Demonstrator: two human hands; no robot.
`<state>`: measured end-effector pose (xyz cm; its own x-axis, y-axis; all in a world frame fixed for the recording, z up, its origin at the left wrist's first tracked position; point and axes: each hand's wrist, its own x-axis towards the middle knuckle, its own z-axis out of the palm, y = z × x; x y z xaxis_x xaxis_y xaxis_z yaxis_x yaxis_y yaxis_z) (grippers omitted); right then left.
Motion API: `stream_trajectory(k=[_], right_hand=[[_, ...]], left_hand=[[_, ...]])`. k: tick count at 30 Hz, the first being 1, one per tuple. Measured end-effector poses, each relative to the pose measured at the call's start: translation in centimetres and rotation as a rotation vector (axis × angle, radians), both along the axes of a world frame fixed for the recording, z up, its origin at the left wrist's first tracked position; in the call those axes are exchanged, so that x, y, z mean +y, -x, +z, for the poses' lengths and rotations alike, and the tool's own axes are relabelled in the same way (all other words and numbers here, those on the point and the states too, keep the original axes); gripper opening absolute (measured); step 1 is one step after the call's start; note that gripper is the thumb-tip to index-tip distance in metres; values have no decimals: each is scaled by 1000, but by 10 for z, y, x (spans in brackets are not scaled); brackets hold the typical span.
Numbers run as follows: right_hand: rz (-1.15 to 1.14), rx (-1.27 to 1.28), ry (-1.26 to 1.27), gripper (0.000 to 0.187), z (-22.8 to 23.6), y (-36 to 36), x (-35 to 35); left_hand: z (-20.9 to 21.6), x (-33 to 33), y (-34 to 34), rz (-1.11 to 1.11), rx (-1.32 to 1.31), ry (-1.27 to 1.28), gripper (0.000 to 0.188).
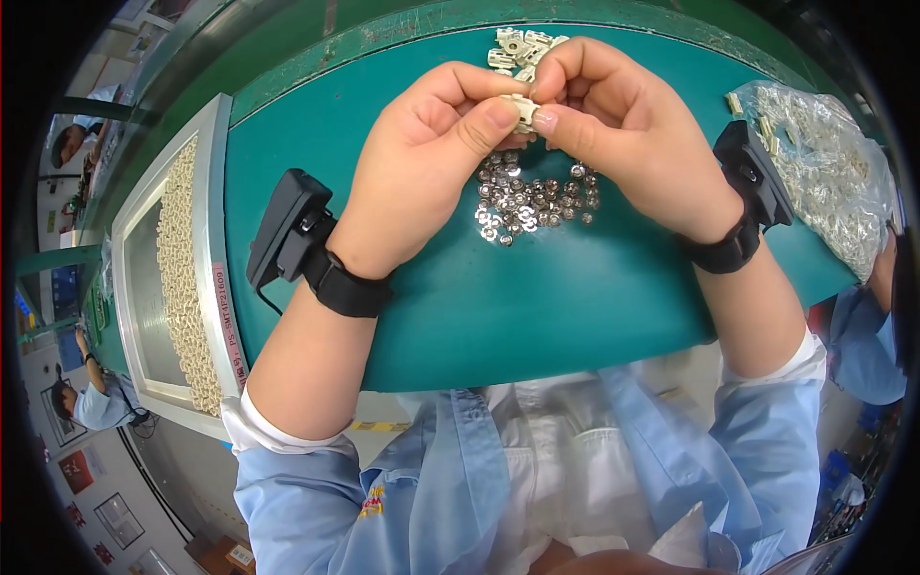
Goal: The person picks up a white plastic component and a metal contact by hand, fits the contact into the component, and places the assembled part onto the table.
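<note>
Between the fingertips of both hands is a small cream plastic part (523, 112), raised above the green table. My left hand (436, 144) pinches it from the left with thumb and index finger. From the right, my right hand (623, 125) closes on the same part, its thumb against the side. Some of the part is covered by the fingers. Just below lies a loose pile of small round silvery metal pieces (537, 199). Beyond my hands sits a heap of similar cream plastic parts (517, 48).
A metal-framed tray (213, 182) with many cream parts in rows stands at the left. At the right lies a clear plastic bag (824, 163) full of cream parts. The green table (479, 326) spans the middle. Other people are at the far left and right edges.
</note>
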<state>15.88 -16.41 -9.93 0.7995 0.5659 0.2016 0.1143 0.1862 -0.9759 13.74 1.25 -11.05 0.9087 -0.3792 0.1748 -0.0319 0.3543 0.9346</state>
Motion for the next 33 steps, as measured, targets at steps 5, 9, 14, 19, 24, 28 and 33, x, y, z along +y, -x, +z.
stream_trajectory(k=[5,9,14,19,24,28,33], right_hand=[[-112,-101,107,13,1,1,-1],[-172,-159,190,12,4,6,1],[-196,-174,103,9,4,8,5],[-134,-127,108,5,0,4,1],[-193,-172,274,4,9,10,1],[-138,-111,159,6,4,7,-1],[-166,-164,111,10,4,7,5]], left_hand=[[-3,4,-3,-18,21,95,24],[-7,6,-6,-153,103,209,24],[-8,8,-8,-214,123,266,25],[-4,0,-1,-66,41,133,24],[-1,-3,1,36,-9,29,23],[-5,1,-3,-41,26,110,22],[-7,5,-6,-116,116,212,24]])
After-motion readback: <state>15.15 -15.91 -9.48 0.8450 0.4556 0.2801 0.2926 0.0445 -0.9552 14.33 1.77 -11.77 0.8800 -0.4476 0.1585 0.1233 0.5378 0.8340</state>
